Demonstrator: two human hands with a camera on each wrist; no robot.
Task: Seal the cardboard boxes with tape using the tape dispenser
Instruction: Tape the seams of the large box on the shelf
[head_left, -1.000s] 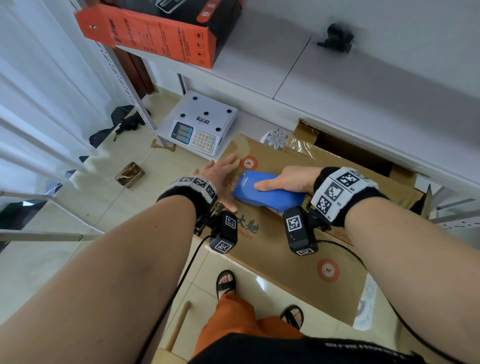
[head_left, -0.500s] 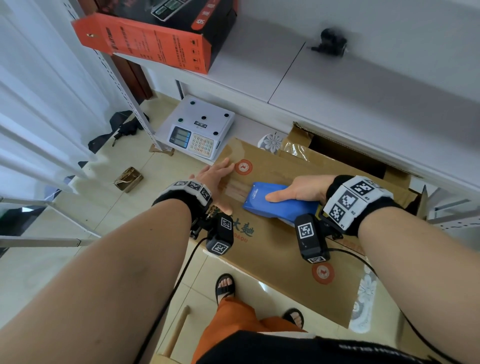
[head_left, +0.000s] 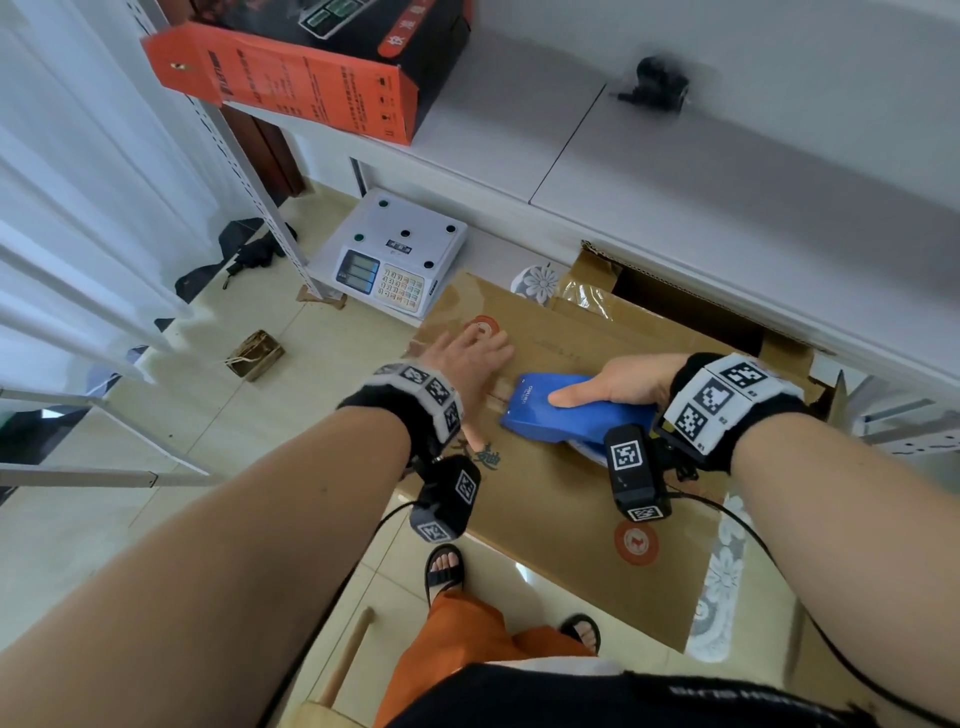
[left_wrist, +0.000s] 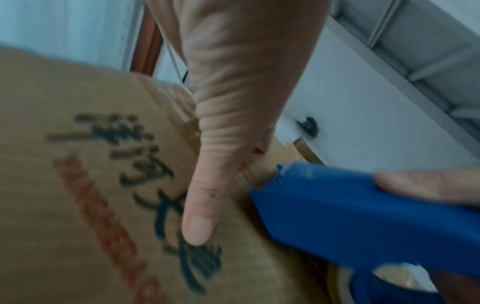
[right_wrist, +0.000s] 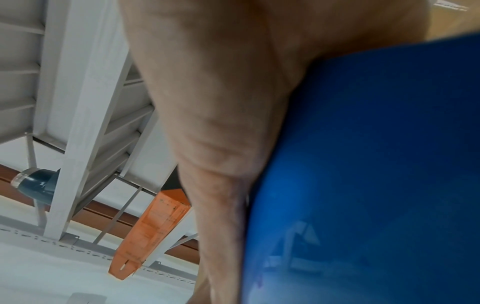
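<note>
A closed brown cardboard box (head_left: 561, 525) with dark printed characters lies in front of me. My right hand (head_left: 618, 382) grips the blue tape dispenser (head_left: 566, 413), thumb along its top, and holds it against the box's centre seam. A strip of tape (head_left: 501, 391) runs on the seam to the left of the dispenser. My left hand (head_left: 467, 358) lies flat on the box's left end, fingers straight, just beside the dispenser's nose. In the left wrist view the left thumb (left_wrist: 205, 207) presses on the cardboard (left_wrist: 64, 185) next to the blue dispenser (left_wrist: 363, 222). The right wrist view shows the dispenser (right_wrist: 376, 174) under my palm.
An open cardboard box (head_left: 685, 301) sits behind the closed one, under a white shelf (head_left: 675, 171). A white weighing scale (head_left: 395, 254) stands on the floor at the left. An orange and black carton (head_left: 311, 67) overhangs the shelf. My sandalled feet (head_left: 444, 569) are by the box's near edge.
My right hand has drawn the dispenser to the right along the seam, leaving tape behind it. My left hand stays flat on the box's left end.
</note>
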